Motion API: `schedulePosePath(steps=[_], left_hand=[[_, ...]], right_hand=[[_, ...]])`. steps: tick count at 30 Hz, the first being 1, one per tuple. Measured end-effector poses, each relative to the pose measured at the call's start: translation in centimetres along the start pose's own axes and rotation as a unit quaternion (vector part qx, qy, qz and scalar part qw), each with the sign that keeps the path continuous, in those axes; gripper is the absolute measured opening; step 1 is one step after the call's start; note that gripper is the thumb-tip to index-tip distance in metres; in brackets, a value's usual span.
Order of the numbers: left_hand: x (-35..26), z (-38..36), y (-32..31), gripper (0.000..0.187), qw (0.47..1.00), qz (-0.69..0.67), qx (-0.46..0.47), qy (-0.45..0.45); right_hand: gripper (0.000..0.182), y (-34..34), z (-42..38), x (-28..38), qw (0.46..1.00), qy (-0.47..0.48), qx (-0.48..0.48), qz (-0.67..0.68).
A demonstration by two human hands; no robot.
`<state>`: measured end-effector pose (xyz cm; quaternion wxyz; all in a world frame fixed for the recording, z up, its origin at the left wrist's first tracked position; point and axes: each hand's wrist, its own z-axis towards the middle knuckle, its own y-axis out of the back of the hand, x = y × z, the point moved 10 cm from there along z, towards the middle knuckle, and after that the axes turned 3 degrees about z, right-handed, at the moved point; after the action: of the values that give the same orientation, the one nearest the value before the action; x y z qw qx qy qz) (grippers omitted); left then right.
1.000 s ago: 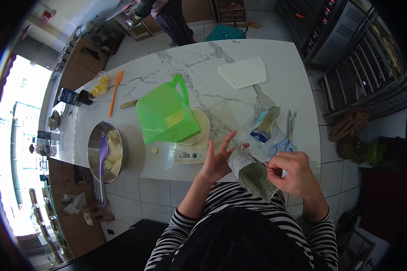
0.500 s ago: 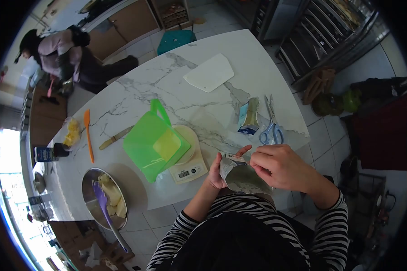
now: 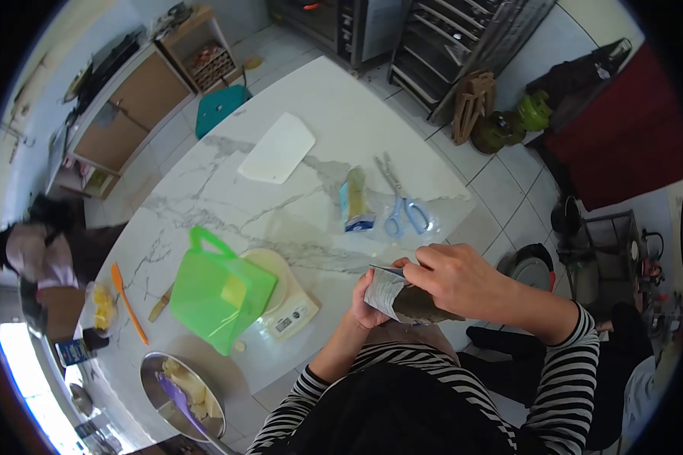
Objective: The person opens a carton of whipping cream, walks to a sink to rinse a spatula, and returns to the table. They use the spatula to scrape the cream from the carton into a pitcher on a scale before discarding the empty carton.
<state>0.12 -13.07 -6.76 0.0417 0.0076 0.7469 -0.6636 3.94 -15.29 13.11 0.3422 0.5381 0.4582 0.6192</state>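
Observation:
Over the near table edge, my left hand is wrapped around a foil-lined wrapper pack, printed outside and grey inside. My right hand pinches the pack's upper edge with thumb and fingers; its contents are hard to make out. Beyond my hands lie blue-handled scissors and an opened blue-and-white packet. To the left, a translucent green plastic jug rests on a white digital kitchen scale, something pale yellow showing through it.
A metal bowl holds a pale yellow mass and a purple spatula. An orange spatula, a wooden-handled tool and a white board lie on the marble table. Another person is at far left.
My view has swung to the right, so the table things appear shifted left. The pack is tilted differently, its opening less visible; both hands stay on it.

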Motion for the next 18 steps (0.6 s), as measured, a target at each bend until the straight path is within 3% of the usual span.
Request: schedulePosePath(steps=[5,7,11,15,18], left_hand=[[3.4,6.0,-2.6,0.077,0.997,0.070,0.013,0.029],[5.9,9.3,-3.9,0.077,0.994,0.074,0.061,0.062],[10.4,16.5,-4.3,0.084,0.987,0.129,0.050,0.078],[15.6,22.9,-4.9,0.097,0.973,0.185,0.098,0.099],[18.6,26.5,-4.8,0.090,0.968,0.162,0.106,0.158]], right_hand=[[0.010,3.3,-6.1,-4.0,0.998,-0.011,-0.035,-0.049],[0.011,4.8,-9.5,-6.1,0.997,-0.020,-0.051,-0.060],[0.012,8.6,-17.0,-10.8,0.981,-0.060,-0.162,-0.083],[0.014,11.0,-22.9,-15.1,0.980,-0.118,-0.151,-0.057],[0.018,13.5,-26.3,-18.8,0.974,-0.192,-0.121,0.010]])
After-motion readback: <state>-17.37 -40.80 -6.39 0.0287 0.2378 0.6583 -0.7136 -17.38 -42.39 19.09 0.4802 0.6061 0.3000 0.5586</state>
